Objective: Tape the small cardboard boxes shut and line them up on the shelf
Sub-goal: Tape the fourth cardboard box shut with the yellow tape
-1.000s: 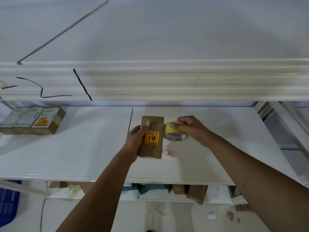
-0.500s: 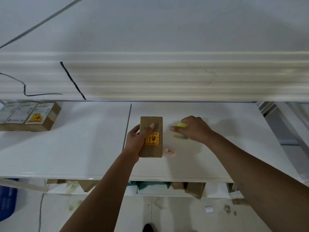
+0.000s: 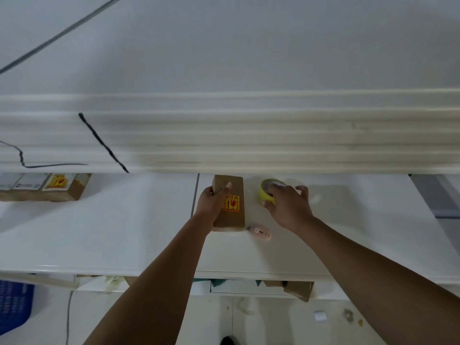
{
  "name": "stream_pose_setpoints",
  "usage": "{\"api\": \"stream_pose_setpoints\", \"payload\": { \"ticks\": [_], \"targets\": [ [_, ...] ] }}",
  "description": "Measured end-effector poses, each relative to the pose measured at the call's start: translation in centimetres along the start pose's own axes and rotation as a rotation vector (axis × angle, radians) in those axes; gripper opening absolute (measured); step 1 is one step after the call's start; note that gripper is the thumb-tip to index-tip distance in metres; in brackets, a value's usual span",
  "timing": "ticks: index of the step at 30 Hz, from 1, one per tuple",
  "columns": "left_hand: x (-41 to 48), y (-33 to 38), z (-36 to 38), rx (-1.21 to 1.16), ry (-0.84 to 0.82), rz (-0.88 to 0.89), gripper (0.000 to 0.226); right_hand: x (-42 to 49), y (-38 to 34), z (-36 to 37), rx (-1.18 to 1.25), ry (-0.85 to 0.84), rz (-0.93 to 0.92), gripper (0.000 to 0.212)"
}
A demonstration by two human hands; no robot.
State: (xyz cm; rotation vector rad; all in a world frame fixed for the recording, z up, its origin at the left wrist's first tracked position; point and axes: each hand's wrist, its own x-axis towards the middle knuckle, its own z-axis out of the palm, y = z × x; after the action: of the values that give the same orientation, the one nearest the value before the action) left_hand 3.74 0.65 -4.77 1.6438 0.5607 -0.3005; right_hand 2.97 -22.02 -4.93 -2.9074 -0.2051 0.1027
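My left hand grips a small brown cardboard box with a yellow and red fragile sticker, holding it on the white shelf near the middle. Right of the box a yellow tape roll sits on the shelf. My right hand reaches over the roll, with thumb and forefinger pinching its near rim and the other fingers spread. At the far left of the shelf a row of closed boxes lies side by side.
A small pink cutter lies on the shelf just in front of the box. The thick edge of an upper shelf overhangs the back. Below the shelf are cardboard scraps and a blue crate.
My right hand has moved the tape roll away from the box's side and set it down on the shelf further back and right. The box has shifted slightly toward the back.
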Motion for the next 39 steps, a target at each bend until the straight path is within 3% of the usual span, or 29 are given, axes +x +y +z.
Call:
{"api": "stream_pose_setpoints", "payload": {
  "ticks": [3,6,9,11,14,23,25,27,28,32,39],
  "targets": [
    [0.3,-0.7,0.3,0.065,0.011,0.009,0.050,-0.5,-0.1,1.3,0.019,-0.044,0.015,0.043],
    [0.4,-1.2,0.5,0.207,0.053,0.060,0.086,-1.7,-0.2,2.0,-0.005,0.062,-0.013,0.057],
    [0.5,-1.5,0.4,0.196,0.073,0.090,0.077,-2.6,-0.5,1.8,0.078,0.294,-0.184,0.034],
    [0.6,-1.7,0.2,0.188,0.077,0.104,0.068,-3.1,-1.0,1.7,0.114,0.214,-0.271,0.021],
    [0.9,-2.1,0.1,0.160,0.067,0.114,0.061,-3.9,-1.6,3.0,-0.113,0.070,-0.329,0.027],
    [0.9,-2.4,-0.4,0.097,0.025,0.134,0.060,-4.5,-3.3,3.0,-0.293,-0.024,-0.183,0.043],
    [0.8,-2.4,-0.4,0.106,0.029,0.143,0.059,-4.4,-3.6,1.9,-0.206,-0.077,-0.147,0.046],
    [0.9,-2.4,-0.3,0.114,0.032,0.148,0.060,-4.0,-3.7,0.9,-0.038,-0.060,-0.068,0.036],
    [1.0,-2.3,-0.3,0.117,0.032,0.149,0.061,-3.6,-3.9,0.3,0.112,-0.033,0.006,0.025],
    [1.0,-2.3,-0.3,0.119,0.019,0.143,0.062,-1.8,-5.0,-1.3,0.840,0.057,0.298,0.016],
    [1.1,-2.3,-0.4,0.130,-0.002,0.132,0.060,0.2,-6.3,-1.3,0.829,0.012,0.328,0.006]
  ]
}}
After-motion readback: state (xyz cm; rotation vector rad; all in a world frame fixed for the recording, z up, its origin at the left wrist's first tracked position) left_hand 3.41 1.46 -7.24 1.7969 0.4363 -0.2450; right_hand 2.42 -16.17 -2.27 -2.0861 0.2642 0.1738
